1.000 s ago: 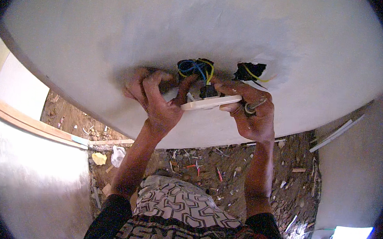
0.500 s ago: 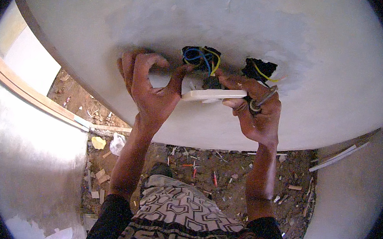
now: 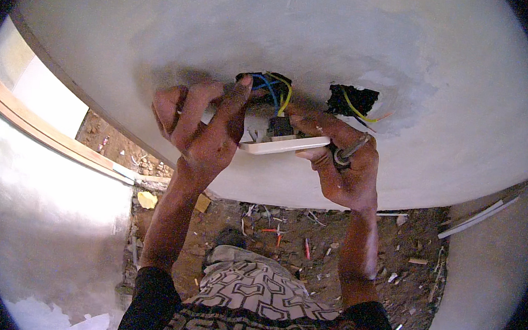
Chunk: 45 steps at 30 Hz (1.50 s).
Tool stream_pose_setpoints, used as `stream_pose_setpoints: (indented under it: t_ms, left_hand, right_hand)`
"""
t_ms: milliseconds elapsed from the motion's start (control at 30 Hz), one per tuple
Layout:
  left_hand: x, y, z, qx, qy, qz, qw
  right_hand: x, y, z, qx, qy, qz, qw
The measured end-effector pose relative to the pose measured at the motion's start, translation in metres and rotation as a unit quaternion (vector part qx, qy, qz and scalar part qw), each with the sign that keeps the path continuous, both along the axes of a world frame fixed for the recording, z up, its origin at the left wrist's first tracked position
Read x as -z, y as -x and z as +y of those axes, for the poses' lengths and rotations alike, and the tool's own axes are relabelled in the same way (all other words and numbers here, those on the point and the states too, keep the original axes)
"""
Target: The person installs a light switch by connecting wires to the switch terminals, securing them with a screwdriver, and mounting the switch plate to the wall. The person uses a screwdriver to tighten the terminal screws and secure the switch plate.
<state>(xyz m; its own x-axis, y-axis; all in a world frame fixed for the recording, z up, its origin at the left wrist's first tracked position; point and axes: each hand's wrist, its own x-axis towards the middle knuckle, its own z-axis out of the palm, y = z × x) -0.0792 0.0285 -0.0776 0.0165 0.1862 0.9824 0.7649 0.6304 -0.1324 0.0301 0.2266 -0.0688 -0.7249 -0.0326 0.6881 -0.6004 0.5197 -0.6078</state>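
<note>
My right hand [image 3: 348,156] grips a white electrical faceplate [image 3: 284,144] by its right end, between thumb and fingers. A screwdriver [image 3: 353,148] with a metal shaft is tucked in the same hand. The plate's black back module [image 3: 281,127] faces the wall, with blue wires [image 3: 274,94] and a yellow-green wire [image 3: 288,95] running from it into the left wall opening [image 3: 258,94]. My left hand [image 3: 208,126] is at that opening's left edge, thumb raised beside the blue wires and fingers curled together. What its fingertips hold, if anything, is hidden.
Right of it, a second wall opening [image 3: 351,102] has a yellow-green wire sticking out. The plastered wall [image 3: 432,153] fills the space ahead. Below, the dirt floor [image 3: 259,226] carries scraps, red-handled pliers [image 3: 279,233] and a red tool [image 3: 307,249]. A wooden frame [image 3: 49,132] borders the left opening.
My left thumb and fingers have drawn together at the opening. The faceplate has tilted, its left end lower, while my right hand keeps its grip. The view has shifted slightly.
</note>
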Motion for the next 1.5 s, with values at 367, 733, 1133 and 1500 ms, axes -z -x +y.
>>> stream_pose_setpoints:
  t_ms: [367,733,1133,1500]
  left_hand:
    - [-0.036,0.004,0.001,0.019,0.05,-0.029,0.998]
    - [-0.094,0.011,0.011,-0.059,0.245,0.104,0.962]
    - [-0.088,0.013,0.029,-0.075,0.18,0.062,0.979]
    - [-0.07,-0.013,-0.026,0.137,0.117,-0.158,0.971]
  right_hand:
    - [0.008,0.012,0.006,-0.035,0.044,0.02,0.998]
    - [0.01,0.019,0.008,-0.015,0.059,-0.017,0.998]
    - [0.021,0.016,-0.002,0.014,0.01,-0.036,0.999]
    - [0.014,-0.014,-0.028,0.124,0.031,-0.087,0.988]
